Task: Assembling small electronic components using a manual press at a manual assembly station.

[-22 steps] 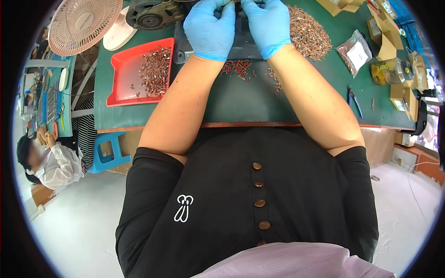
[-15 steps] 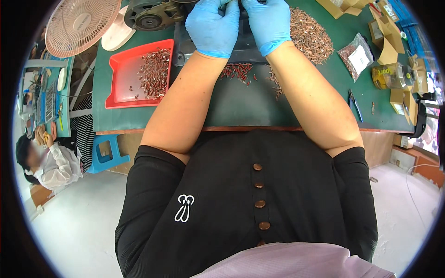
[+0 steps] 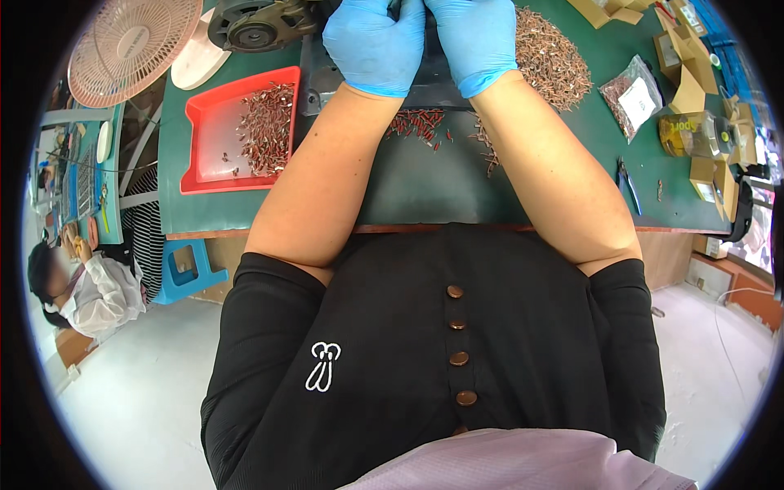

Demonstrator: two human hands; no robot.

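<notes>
We work small red-sleeved metal terminals (image 3: 416, 124) at twelve o'clock on the green mat, by the dark machine base (image 3: 314, 77). Our blue-gloved left hand (image 3: 374, 45) and right hand (image 3: 474, 37) curl together; what they pinch we cannot tell. Best keep wrists steady, the red plastic tray (image 3: 208, 139) at ten o'clock.

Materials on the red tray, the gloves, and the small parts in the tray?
Red tray: likely moulded plastic, uniform colour, faint sheen. Gloves on left hand and right hand: thin blue nitrile or latex, wrinkled, skin-tight. Small parts: reddish-brown with glints, probably metal, perhaps coppery; too small to confirm.
</notes>
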